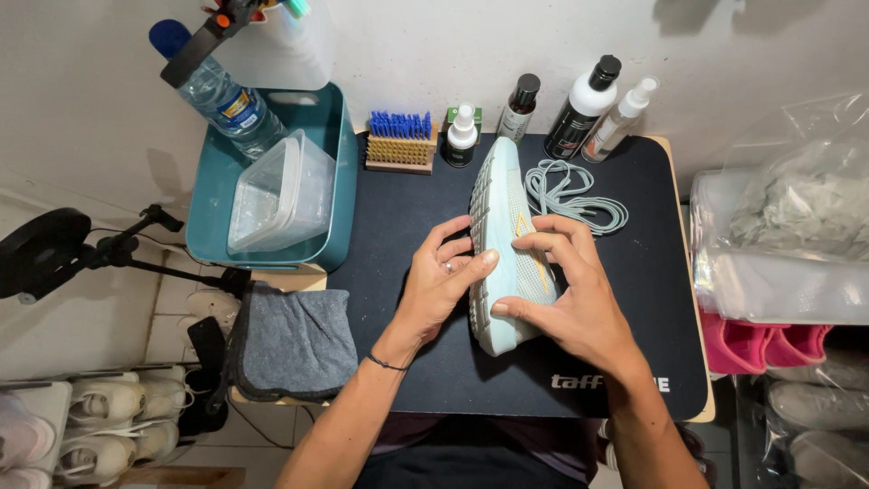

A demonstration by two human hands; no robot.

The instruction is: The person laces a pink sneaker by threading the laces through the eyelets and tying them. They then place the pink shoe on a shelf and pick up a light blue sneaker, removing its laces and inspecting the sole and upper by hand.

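A person holds a pale blue sneaker on its edge over the middle of the counter, whose top is covered by a dark mat. The shoe's toe points toward the far edge and its heel toward the near edge, with the grey sole facing left. The left hand presses against the sole side, its grip closed on the shoe with the thumb laid across the rim. The right hand wraps the upper from the other side, its grip also clasped on the sneaker, fingers curled over the mesh and a yellow stripe showing between them.

Just beyond the shoe, toward the far right of the counter, lies a loose coil of pale laces (apart from the shoe, not threaded). Along the far edge stand a wooden brush with blue bristles, a small white spray bottle, a dark bottle, a black-and-white bottle and a clear spray bottle.

Off the far left corner sits a teal bin holding a clear plastic tub and a water bottle. A grey cloth lies beside the near left corner.
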